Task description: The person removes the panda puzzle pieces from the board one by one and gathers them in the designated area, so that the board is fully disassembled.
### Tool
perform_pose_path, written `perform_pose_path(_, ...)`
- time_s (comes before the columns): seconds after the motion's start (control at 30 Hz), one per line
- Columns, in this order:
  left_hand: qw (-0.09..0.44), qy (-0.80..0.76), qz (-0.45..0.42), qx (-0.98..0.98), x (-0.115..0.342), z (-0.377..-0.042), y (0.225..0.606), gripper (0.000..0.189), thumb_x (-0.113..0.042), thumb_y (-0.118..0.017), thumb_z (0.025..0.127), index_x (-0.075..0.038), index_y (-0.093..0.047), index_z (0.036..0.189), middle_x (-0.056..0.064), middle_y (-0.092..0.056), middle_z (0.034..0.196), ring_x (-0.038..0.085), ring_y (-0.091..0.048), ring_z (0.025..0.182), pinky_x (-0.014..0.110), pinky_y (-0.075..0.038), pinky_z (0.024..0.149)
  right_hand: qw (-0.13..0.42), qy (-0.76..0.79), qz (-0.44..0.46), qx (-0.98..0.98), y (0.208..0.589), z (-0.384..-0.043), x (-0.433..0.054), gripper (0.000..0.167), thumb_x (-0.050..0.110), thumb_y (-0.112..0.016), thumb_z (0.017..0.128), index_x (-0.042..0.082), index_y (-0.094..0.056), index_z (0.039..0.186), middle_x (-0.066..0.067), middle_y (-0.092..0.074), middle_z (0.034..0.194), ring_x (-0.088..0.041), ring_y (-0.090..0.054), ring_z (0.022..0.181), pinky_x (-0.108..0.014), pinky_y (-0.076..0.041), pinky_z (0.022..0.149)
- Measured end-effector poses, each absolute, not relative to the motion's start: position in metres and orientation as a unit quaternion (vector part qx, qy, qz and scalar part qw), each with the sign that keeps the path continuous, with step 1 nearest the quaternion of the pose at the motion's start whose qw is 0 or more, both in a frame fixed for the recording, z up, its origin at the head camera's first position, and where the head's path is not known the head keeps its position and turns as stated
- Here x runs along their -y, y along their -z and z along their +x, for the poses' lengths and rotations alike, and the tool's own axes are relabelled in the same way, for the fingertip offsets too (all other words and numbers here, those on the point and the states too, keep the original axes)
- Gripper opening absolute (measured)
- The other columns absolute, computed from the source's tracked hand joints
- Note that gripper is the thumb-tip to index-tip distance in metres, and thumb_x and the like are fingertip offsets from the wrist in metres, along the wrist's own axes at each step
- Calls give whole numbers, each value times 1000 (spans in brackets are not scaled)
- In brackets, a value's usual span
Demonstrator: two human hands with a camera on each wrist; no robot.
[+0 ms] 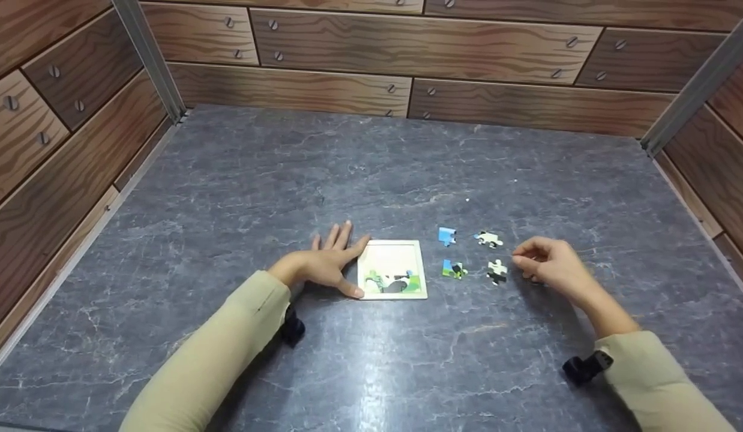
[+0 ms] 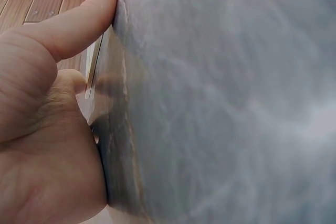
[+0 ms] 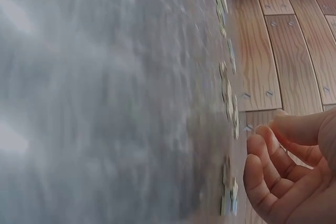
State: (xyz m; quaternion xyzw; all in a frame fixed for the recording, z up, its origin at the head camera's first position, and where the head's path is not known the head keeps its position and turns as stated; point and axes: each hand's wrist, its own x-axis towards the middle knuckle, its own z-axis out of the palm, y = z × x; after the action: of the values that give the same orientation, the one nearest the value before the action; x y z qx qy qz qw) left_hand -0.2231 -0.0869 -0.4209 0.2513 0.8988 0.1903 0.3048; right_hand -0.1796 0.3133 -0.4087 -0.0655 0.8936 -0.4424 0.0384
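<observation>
A small puzzle board [image 1: 392, 243] with a pale raised border lies flat on the table. Green and panda-patterned pieces [image 1: 397, 284] fill its lower part. My left hand [image 1: 323, 264] lies spread at its left side, thumb on the lower left corner and index finger at the upper left one. To the right are loose jigsaw pieces: a blue one [image 1: 447, 236], a blue and green one [image 1: 454, 269] and two pale and black ones [image 1: 488, 239]. My right hand [image 1: 551, 267] hovers just beyond them, fingers loosely curled, with nothing visible between them.
More loose pieces [image 3: 226, 187] lie on the table beside my right hand, mostly hidden by it in the head view. Wood-patterned walls [image 1: 347, 48] enclose the grey marbled table [image 1: 323, 162] at the back and sides. Small white specks [image 1: 467, 200] dot the surface behind the pieces.
</observation>
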Motion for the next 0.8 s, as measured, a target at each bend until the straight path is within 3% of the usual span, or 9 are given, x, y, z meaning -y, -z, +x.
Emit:
perform_pose_path(0.43,303,-188,257,-898,85,-224,419,110,-54,-70,73,-31,7,149,7,33,146,24,31,132,51,21,102,56,466,-90,-879,412,-183,-283,19,7,-65,86,-8,-62,96,-10,-60,72,-14,-55,61,-26,-48,53)
perform_pose_path(0.8,309,-183,248,-900,85,-224,418,110,-57,-68,73,-32,8,149,6,32,147,23,31,132,51,20,103,66,451,-99,-885,414,-189,-258,15,10,-65,87,-3,-65,95,-14,-62,76,-20,-57,63,-29,-49,55)
